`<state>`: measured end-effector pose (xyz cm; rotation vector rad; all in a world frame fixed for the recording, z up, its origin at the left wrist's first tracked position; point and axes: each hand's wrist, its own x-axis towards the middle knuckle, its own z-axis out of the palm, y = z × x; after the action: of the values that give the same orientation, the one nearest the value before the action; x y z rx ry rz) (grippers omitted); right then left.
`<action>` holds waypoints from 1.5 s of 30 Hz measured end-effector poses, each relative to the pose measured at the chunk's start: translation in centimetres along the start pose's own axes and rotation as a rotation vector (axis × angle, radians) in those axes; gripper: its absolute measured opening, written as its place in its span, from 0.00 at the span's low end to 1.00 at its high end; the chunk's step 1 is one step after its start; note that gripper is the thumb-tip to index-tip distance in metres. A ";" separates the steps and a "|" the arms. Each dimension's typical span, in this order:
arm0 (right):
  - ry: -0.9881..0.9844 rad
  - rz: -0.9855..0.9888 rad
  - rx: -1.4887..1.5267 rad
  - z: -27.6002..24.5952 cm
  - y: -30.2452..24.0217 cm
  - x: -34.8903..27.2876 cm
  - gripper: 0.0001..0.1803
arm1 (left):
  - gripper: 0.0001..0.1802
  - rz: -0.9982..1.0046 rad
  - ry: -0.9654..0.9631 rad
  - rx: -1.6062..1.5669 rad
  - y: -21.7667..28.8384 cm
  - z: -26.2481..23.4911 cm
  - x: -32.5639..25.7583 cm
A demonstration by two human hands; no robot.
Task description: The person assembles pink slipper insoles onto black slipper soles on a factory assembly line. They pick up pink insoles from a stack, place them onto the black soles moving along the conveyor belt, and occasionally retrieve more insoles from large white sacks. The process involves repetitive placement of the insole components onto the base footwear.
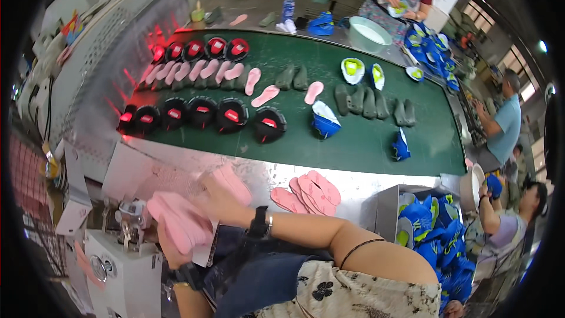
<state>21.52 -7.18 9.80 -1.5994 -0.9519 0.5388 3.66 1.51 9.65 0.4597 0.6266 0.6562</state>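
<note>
Head view: the left hand (169, 250) grips a stack of pink insoles (182, 224), its long axis slanting from upper left to lower right. The right hand (222, 205) is blurred; whether its fingers are spread or closed, I cannot tell. Just beyond them, nearer this hand, lie more insoles (234, 184), slanting likewise; a fanned pile (309, 193) sits to their right.

passable metal tabletop (358, 191) between pink insole pile (310, 195) and grey bin (386, 209), black uppers (233, 115) blocking left side of green belt (335, 154)
</note>
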 end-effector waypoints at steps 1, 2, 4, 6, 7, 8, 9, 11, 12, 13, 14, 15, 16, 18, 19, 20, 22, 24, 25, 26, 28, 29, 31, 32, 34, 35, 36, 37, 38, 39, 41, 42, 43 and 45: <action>0.096 -0.006 -0.314 -3.1 0.1 0.6 0.42 | 0.32 0.021 -0.018 0.034 -0.2 0.1 -1.1; 0.189 -0.006 -0.627 -5.0 0.4 0.8 0.45 | 0.33 0.045 -0.032 0.065 -0.5 0.8 -2.9; 0.088 0.245 -0.708 -5.4 2.7 0.8 0.49 | 0.32 0.212 -0.089 0.234 -2.1 0.2 -5.9; -0.072 0.378 -0.816 -4.0 3.6 0.7 0.53 | 0.30 0.507 -0.136 0.510 -3.8 -2.4 -8.9; -0.154 0.404 -0.887 -3.1 3.7 0.4 0.55 | 0.31 0.659 -0.157 0.655 -4.1 -2.9 -9.8; -0.240 0.431 -0.956 -2.0 3.9 0.1 0.57 | 0.32 0.813 -0.176 0.799 -4.2 -3.4 -10.6; -0.166 0.422 -1.076 -0.6 4.1 0.3 0.55 | 0.34 0.921 -0.138 0.844 -4.3 -3.6 -11.1; -0.218 0.482 -1.129 0.6 5.0 0.9 0.54 | 0.38 1.074 -0.001 0.840 -4.7 -4.2 -11.9; -0.252 0.507 -1.158 1.1 4.5 1.4 0.54 | 0.39 1.073 0.055 0.832 -3.8 -3.8 -12.4; -0.313 0.518 -1.150 0.8 3.2 1.7 0.53 | 0.39 1.070 0.106 0.826 -2.8 -3.6 -12.9; -0.290 0.513 -1.124 0.9 3.8 1.8 0.53 | 0.40 1.068 0.154 0.816 -1.9 -3.3 -13.2; -0.258 0.521 -1.098 0.6 5.1 1.7 0.53 | 0.36 1.143 0.042 0.818 -0.4 -1.6 -12.9; -0.235 0.514 -1.071 0.4 5.8 1.7 0.53 | 0.34 1.071 0.014 0.710 1.3 -1.7 -12.7; -0.107 0.376 -1.095 0.9 5.4 0.3 0.52 | 0.31 0.953 0.007 0.491 4.9 -2.2 -13.0; -0.122 0.389 -1.093 0.3 4.8 0.4 0.52 | 0.31 0.831 -0.008 0.281 7.0 -1.2 -12.8; -0.141 0.412 -1.090 0.1 4.2 0.2 0.52 | 0.31 0.722 -0.002 0.056 9.0 -0.3 -12.6; -0.133 0.420 -1.120 0.9 4.6 -0.3 0.52 | 0.31 0.720 0.078 0.007 12.8 0.9 -12.1; -0.120 0.448 -1.135 1.1 4.7 0.2 0.51 | 0.31 0.736 0.167 0.042 15.6 1.3 -12.4; -0.124 0.473 -1.129 1.2 4.6 0.3 0.50 | 0.31 0.735 0.229 0.059 16.5 1.3 -12.4; -0.128 0.499 -1.122 1.3 4.5 0.5 0.49 | 0.31 0.731 0.280 0.078 17.1 1.5 -12.3; -0.146 0.504 -1.141 1.2 4.9 0.4 0.52 | 0.32 0.693 0.357 0.105 17.7 2.1 -11.7; -0.120 0.485 -1.136 1.4 4.9 -0.6 0.52 | 0.32 0.669 0.390 0.119 17.7 2.2 -11.8; -0.068 0.433 -1.115 0.8 4.7 0.1 0.52 | 0.32 0.640 0.417 0.123 17.8 2.5 -11.9; -0.117 0.458 -1.091 0.7 4.6 0.9 0.52 | 0.32 0.634 0.432 0.121 18.0 2.5 -12.1; -0.234 0.526 -1.057 0.4 3.4 1.3 0.50 | 0.32 0.611 0.466 0.123 18.4 1.9 -12.8; -0.191 0.528 -1.015 0.3 3.9 1.5 0.50 | 0.32 0.603 0.470 0.126 18.5 1.6 -13.0; -0.147 0.533 -0.975 0.1 5.0 1.8 0.49 | 0.32 0.590 0.469 0.122 18.7 1.2 -13.4; -0.111 0.527 -0.931 -0.1 5.7 2.3 0.48 | 0.32 0.581 0.470 0.122 18.9 0.8 -13.9; -0.142 0.584 -0.921 -0.6 5.9 3.0 0.48 | 0.32 0.574 0.467 0.121 19.2 0.4 -14.5; -0.092 0.529 -0.916 -1.1 6.5 3.5 0.49 | 0.32 0.565 0.463 0.120 19.5 -0.2 -15.2; 0.013 0.335 -1.016 -3.4 9.8 4.5 0.52 | 0.32 0.529 0.433 0.114 20.0 -1.3 -16.6; 0.062 0.314 -0.999 -3.5 8.0 5.9 0.55 | 0.32 0.532 0.431 0.111 20.4 -2.2 -17.9; 0.131 0.292 -0.963 -4.3 6.2 7.1 0.57 | 0.32 0.531 0.422 0.111 20.9 -3.2 -19.1; 0.237 0.209 -0.739 -3.3 -2.4 9.0 0.59 | 0.32 0.556 0.440 0.093 21.6 -6.0 -22.8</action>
<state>28.42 -1.77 14.25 -2.3822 -0.8513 0.1186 -23.55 2.42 26.50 0.5881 0.9592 1.2810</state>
